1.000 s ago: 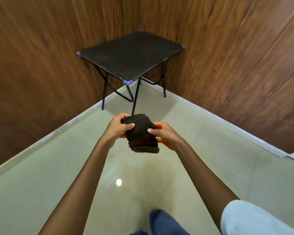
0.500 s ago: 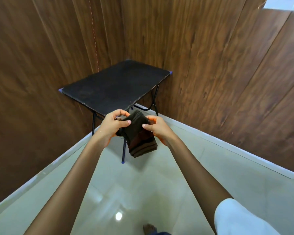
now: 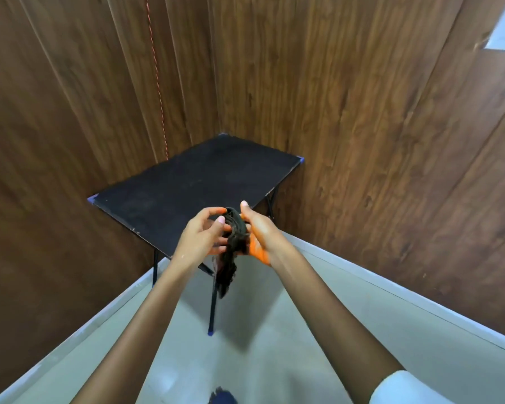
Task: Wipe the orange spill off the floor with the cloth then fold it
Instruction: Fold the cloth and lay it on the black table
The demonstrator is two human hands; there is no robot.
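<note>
Holds the cloth in mid-air at the centre of view, in front of the near edge of the dark desk set at 12 o'clock in the corner of the wood-panelled walls. Pinches the upper edge of the bundle with the left grip, thumb and fingertips curled onto the fabric from 9 o'clock. Cradles it against the palm of the right grip at 3 o'clock, thumb laid over the top. Cannot see the right fingers behind the fabric, so reads that side as grasping the cloth between thumb and palm. Shows the cloth bunched into a thick dark wad, with a loose ragged tail hanging toward 6 o'clock, clear of both desk and floor.

Looks, as a judgement, past the wiping. Finds no orange spill on the pale floor from 4 to 8 o'clock, though cannot rule out some beyond the view. Notes an orange stain on the heel of the right palm. Rates the folding as partly done at best: layered at the top, uneven and dangling below. Leaves squaring the edges and tucking in the tail.
</note>
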